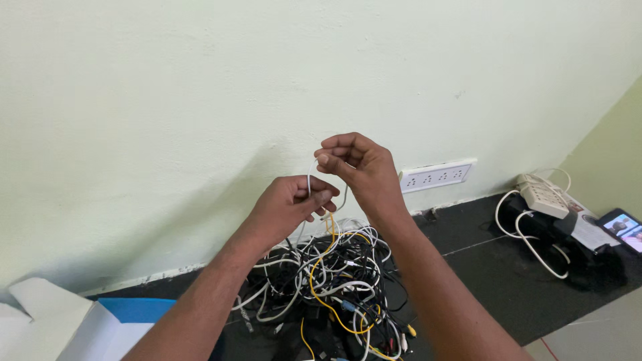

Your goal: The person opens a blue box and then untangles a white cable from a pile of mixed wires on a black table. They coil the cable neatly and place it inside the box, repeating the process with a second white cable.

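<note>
Nearest you, a blue and white box lies on the floor at lower left, and a tangled pile of cables sits on the dark floor below your arms. Above it, your left hand pinches a thin white cable, and your right hand is closed around the same cable higher up. Farther back, a wall socket strip sits low on the pale wall, with a white power strip and a phone to the right.
</note>
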